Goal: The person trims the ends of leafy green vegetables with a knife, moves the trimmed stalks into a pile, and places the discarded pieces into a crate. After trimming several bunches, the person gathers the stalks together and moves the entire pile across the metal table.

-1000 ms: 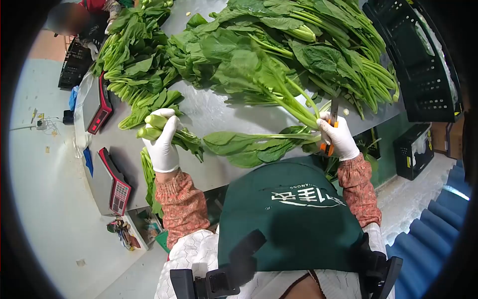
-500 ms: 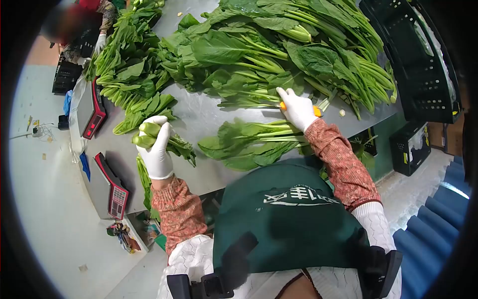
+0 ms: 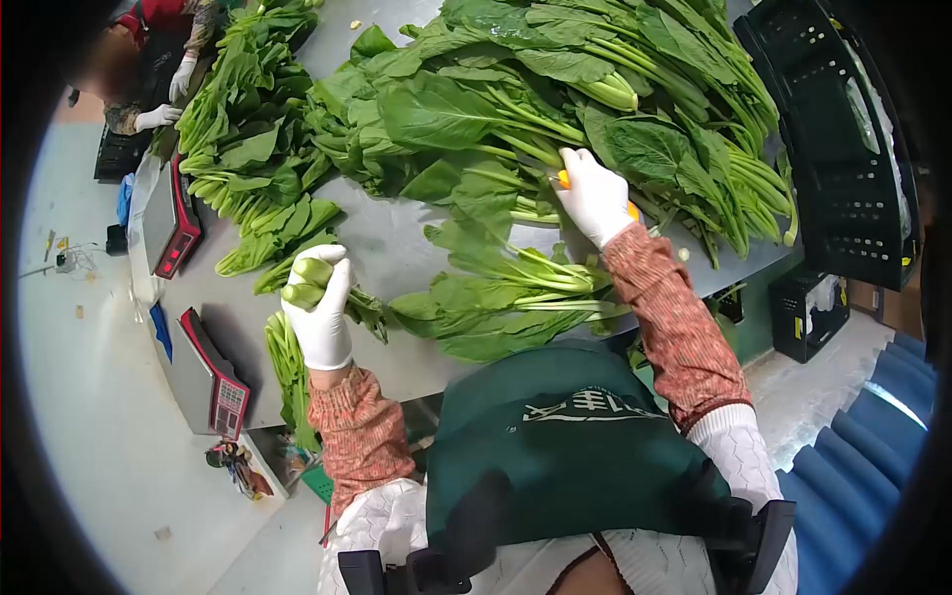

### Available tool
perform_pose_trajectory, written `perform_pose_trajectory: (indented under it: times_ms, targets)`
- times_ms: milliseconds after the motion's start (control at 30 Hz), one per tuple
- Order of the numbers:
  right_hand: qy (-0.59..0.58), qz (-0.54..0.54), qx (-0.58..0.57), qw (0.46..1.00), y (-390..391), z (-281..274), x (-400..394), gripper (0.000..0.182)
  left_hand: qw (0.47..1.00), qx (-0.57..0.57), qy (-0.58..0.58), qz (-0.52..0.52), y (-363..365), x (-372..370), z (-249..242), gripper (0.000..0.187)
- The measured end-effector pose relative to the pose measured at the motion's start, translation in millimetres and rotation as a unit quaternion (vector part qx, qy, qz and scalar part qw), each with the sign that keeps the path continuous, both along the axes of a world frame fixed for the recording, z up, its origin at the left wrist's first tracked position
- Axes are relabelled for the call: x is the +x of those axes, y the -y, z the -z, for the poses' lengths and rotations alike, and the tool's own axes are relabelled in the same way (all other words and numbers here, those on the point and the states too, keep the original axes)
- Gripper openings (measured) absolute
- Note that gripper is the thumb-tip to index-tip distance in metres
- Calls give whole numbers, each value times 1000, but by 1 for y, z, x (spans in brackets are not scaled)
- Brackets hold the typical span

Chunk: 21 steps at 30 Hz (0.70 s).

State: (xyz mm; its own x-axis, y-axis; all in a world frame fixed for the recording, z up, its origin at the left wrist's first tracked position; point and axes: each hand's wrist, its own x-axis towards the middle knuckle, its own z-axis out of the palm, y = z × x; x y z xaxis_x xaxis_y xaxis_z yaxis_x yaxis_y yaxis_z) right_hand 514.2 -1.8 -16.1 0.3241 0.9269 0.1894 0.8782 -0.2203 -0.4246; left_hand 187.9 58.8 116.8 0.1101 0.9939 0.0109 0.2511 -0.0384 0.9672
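Head view: left hand full, right hand at the large pile of greens (image 3: 451, 109)

The left hand (image 3: 321, 315), in a white glove, is clenched round a small bundle of stalks (image 3: 305, 285), pale ends poking out past the thumb. It is left of the large pile and nearer the body, over the metal table (image 3: 395, 248). The right hand (image 3: 595, 201), also gloved, lies at the large pile's near edge. It grasps an orange-handled tool (image 3: 563, 179); the back of the glove hides the fingertips, so I cannot tell whether they also pinch a stalk.

A loose bunch of greens (image 3: 516, 300) lies between the large pile and the apron (image 3: 565, 446). Left of the large pile runs a row of greens (image 3: 248, 149), with a co-worker's hand (image 3: 159, 117) beside it. A black crate (image 3: 833, 149) stands to the right.

The step in hand looks like picking over the large pile one-handed. I judge that the next move calls for parting one plant from overlapping leaves, the tool tucked against the palm and the bundle held firm.
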Motion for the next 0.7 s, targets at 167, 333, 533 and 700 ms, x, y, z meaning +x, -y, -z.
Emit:
perform_pose_trajectory:
  times_ms: [167,333,533,700]
  targets:
    - [-63,12,-39,997,2,-5,13,22,1000,19,-4,7,0,-1,-6,15]
    - [-131,44,-39,990,-6,-9,9,24,1000,5,-1,-9,11,0,8,15]
    - [-96,38,-174,979,-23,-13,9,36,999,13,-9,47,20,11,-2,14]
    - [-197,72,-142,967,-18,-19,11,38,999,16,12,49,27,7,-4,15]
